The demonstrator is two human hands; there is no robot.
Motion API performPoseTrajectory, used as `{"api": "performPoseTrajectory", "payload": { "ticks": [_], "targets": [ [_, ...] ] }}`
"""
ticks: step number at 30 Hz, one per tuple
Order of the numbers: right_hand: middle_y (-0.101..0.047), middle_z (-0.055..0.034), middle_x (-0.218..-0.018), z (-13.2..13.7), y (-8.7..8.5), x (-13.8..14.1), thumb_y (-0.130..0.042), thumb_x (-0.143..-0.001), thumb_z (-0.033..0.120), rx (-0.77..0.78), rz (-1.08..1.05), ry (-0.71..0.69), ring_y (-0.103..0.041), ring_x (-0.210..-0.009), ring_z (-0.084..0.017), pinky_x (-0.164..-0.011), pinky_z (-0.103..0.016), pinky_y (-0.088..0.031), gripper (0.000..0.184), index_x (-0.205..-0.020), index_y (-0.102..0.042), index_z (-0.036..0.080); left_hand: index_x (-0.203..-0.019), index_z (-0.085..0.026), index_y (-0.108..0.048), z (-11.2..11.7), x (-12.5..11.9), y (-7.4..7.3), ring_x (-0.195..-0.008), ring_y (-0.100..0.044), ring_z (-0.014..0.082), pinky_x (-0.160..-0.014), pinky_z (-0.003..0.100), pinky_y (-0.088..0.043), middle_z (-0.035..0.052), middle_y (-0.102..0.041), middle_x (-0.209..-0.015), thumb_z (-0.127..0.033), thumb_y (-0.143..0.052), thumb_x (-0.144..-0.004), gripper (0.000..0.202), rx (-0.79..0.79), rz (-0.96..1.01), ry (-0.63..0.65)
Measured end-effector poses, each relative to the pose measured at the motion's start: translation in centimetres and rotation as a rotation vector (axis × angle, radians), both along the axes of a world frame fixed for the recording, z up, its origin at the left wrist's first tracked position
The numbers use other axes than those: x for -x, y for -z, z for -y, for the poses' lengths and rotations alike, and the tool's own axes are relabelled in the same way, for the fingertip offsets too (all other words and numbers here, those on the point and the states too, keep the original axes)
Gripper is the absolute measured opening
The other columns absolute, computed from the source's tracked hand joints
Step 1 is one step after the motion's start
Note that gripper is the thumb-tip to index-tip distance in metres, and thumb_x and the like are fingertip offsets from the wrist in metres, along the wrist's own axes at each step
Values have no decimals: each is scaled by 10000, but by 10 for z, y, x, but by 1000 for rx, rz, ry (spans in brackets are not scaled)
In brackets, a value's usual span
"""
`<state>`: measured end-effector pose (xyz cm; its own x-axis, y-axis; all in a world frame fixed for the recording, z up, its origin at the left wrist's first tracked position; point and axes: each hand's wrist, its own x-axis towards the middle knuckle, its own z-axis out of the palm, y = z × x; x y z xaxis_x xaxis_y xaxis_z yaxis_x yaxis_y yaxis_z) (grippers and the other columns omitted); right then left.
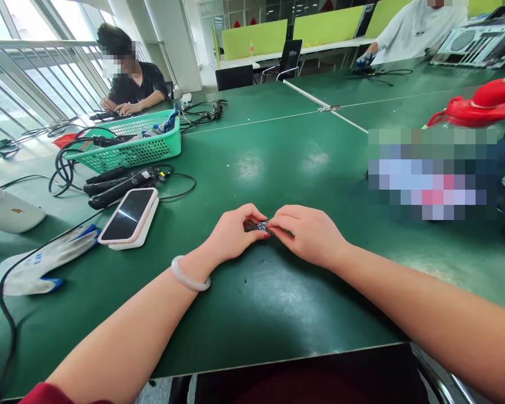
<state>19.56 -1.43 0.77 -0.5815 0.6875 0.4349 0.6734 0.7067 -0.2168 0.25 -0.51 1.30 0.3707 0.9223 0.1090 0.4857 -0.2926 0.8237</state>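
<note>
My left hand [234,231] and my right hand [308,231] meet just above the green table [278,163], a little in front of me. Both pinch one tiny dark part [263,226] between their fingertips. The part is too small to name; it looks like a small electronic piece. A pale bangle [189,276] sits on my left wrist.
A phone on a white stand [130,217] lies at the left, with black corded tools [122,184], a green basket [130,143] and a white glove [33,269]. One person sits at the far left, another at the far right. A red object [480,106] stands at the right.
</note>
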Motion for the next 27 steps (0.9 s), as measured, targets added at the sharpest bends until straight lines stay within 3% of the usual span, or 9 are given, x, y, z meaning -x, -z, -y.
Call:
{"api": "performPoseTrajectory", "payload": {
  "ticks": [6,11,20,27],
  "targets": [
    [-682,-37,-924,-6,3,-1,-525,-892,259,196,75,68,-617,-843,-179,-727,-305,-453,183,-914,-699,205,-829,-185,-605,-7,5,4,-762,-632,156,-757,314,-507,17,-690,-816,-261,-740,-668,223,-12,-50,-167],
    [-672,-31,-904,-10,5,3,-529,-882,218,326,128,108,-616,-831,-177,-725,-305,-451,168,-845,-692,206,-829,-184,-600,-8,5,5,-724,-623,143,-727,299,-505,12,-685,-793,-258,-740,-666,227,14,-51,-180],
    [-662,-36,-938,-9,6,4,-532,-890,269,315,82,112,-616,-853,-177,-740,-301,-449,177,-950,-691,218,-847,-185,-598,-8,6,7,-741,-625,142,-747,299,-503,7,-681,-798,-263,-731,-676,230,6,-54,-155],
    [-634,-19,-902,-12,7,10,-525,-887,224,301,106,82,-593,-788,-146,-706,-272,-431,150,-850,-670,204,-856,-189,-606,-8,6,9,-752,-633,145,-756,302,-504,4,-683,-806,-256,-721,-679,222,15,-75,-147]
  ]
}}
